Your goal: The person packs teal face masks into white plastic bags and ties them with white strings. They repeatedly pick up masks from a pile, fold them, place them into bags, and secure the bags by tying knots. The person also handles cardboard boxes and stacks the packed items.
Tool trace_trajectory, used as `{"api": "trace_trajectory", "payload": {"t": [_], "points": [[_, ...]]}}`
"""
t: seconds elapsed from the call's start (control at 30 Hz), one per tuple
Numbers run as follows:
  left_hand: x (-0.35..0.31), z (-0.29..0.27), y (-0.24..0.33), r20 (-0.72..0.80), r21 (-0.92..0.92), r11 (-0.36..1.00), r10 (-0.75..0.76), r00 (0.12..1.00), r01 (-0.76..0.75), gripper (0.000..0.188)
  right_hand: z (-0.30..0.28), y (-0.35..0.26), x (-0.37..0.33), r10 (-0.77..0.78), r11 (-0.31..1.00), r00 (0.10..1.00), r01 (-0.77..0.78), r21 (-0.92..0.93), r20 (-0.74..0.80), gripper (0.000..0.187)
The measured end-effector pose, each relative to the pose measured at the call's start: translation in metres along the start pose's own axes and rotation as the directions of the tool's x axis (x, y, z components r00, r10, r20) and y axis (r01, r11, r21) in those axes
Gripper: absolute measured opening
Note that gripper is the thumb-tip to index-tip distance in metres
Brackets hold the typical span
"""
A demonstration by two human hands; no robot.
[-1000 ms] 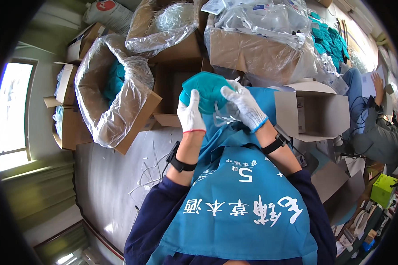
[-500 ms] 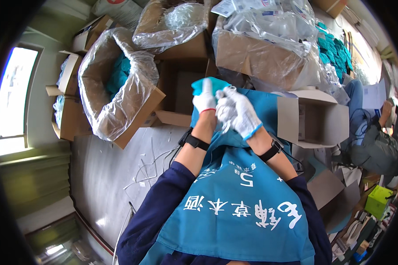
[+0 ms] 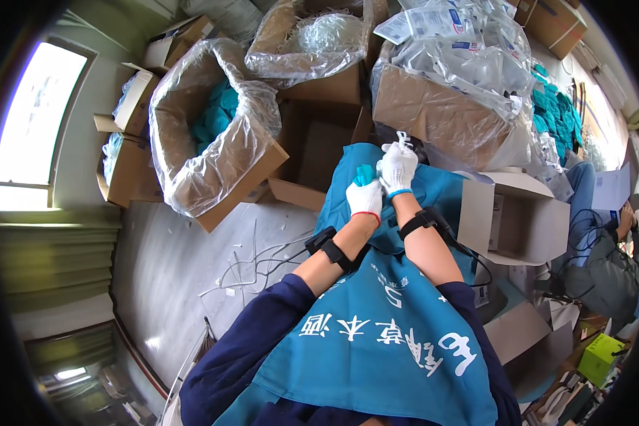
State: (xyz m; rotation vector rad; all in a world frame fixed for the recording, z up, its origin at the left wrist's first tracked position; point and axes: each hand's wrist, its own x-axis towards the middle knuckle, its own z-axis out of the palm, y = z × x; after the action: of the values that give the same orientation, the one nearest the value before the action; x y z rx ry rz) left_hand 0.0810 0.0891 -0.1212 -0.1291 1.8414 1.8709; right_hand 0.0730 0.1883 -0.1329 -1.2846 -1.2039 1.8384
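My left hand [image 3: 366, 197], in a white knit glove with a red cuff, is closed round a bunched piece of teal material [image 3: 364, 175]. Part of that piece sticks out above the fingers; its exact kind cannot be made out. Close beside it on the right is my right hand [image 3: 397, 168], in a white glove with a blue cuff. Its fingers are curled, and thin white strands [image 3: 403, 138] stand out at the top. Both hands are above the teal apron [image 3: 376, 348] spread over my lap.
On the far left, a plastic-lined carton [image 3: 181, 142] holds teal pieces. Beside it is an open carton [image 3: 312, 153]. Clear bags heap over another carton [image 3: 433, 106]. An open box [image 3: 522, 220] lies at the right, near a seated person [image 3: 593, 263]. Cords [image 3: 255, 266] trail across the floor.
The teal piece has gone from spread above my left hand to bunched within it. My right hand has turned more upright, its white strands now pointing up. The view has shifted slightly.
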Motion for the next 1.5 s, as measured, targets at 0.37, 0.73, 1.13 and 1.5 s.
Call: {"api": "trace_trajectory", "payload": {"t": [0.37, 0.73, 1.13, 1.5], "points": [[-0.021, -0.122, 0.035, -0.027, -0.252, 0.965, -0.080, 0.996, 0.070, 0.025, -0.072, -0.073, 0.053, -0.149, 0.980, 0.983, 0.133, 0.147, 0.108, 0.021], [0.119, -0.248, 0.165, -0.081, -0.275, 0.957, 0.070, 0.994, -0.090, 0.020, -0.103, -0.088, -0.046, 0.023, 0.897, 0.951, -0.156, 0.414, 0.309, 0.019], [0.034, -0.033, 0.100, 0.832, 0.116, 0.781, 0.261, 0.489, -0.614, 0.072, -0.100, -0.143, -0.064, 0.070, 0.851, 0.975, -0.168, 0.498, 0.209, 0.014], [0.006, 0.023, 0.071, 0.953, 0.114, 0.952, -0.025, 0.301, -0.282, 0.037, -0.120, -0.144, -0.059, -0.023, 0.822, 0.903, -0.227, 0.522, 0.429, 0.018]]}}
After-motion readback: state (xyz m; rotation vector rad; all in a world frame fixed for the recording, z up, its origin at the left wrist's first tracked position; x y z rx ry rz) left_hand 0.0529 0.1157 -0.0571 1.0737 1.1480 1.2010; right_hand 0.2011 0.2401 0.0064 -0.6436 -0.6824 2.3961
